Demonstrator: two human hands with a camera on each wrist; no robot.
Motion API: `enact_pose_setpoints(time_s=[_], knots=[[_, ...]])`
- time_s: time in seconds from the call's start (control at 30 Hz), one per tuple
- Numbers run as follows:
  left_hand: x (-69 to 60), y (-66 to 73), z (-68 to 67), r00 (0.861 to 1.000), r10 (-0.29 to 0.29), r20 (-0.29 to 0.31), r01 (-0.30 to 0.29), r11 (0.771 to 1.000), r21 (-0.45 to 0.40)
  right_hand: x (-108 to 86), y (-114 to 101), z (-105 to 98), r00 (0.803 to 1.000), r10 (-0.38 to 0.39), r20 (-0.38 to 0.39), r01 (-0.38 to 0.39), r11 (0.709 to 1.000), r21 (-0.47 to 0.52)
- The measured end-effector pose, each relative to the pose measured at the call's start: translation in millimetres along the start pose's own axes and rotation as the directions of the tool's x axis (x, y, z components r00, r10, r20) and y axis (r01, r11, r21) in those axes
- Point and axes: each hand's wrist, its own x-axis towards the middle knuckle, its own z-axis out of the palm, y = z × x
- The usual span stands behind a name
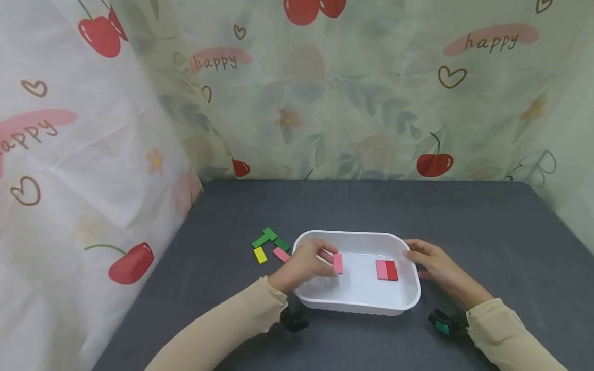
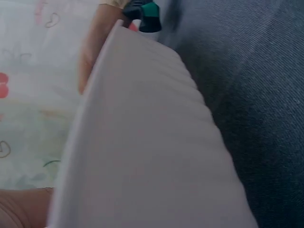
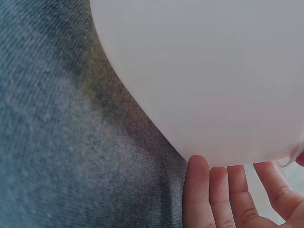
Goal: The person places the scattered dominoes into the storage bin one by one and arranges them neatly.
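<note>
A white plastic tray [image 1: 356, 297] stands on the dark table. Reaching in over its left side, my left hand [image 1: 303, 265] pinches a pink rectangular block [image 1: 337, 264] by its left edge. Another pink block [image 1: 381, 270] lies on the tray floor at the right, side by side with a red block [image 1: 392, 270]. My right hand [image 1: 431, 263] grips the tray's right end, thumb at the rim and fingers against the outer wall, as the right wrist view shows. In the left wrist view the tray's outer wall [image 2: 152, 133] hides the blocks.
Left of the tray lie green blocks [image 1: 270, 233], a yellow block [image 1: 260, 255] and a pink block [image 1: 281, 254], the last partly behind my left hand. A printed curtain [image 1: 334, 118] hangs along the table's far edge.
</note>
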Motion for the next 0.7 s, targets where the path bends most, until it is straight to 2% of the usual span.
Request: enact_pose_setpoints(time_s=[0.17,0.37,0.7], knots=[[5.5,-2.6,9.9,1.0,-0.023,0.017,0.022,0.999,0.045,0.0,1,0,1.0,0.0,0.0,0.0,1.0,-0.002],[12.7,-8.4,16.8,0.998,-0.061,0.009,0.06,0.993,0.098,0.7,2,0,1.0,-0.002,0.0,0.002,1.0,0.001],[17.0,-12.3,20.2,0.999,-0.037,-0.032,0.042,0.986,0.162,1.3,2,0,1.0,0.001,0.005,-0.001,1.0,-0.004]])
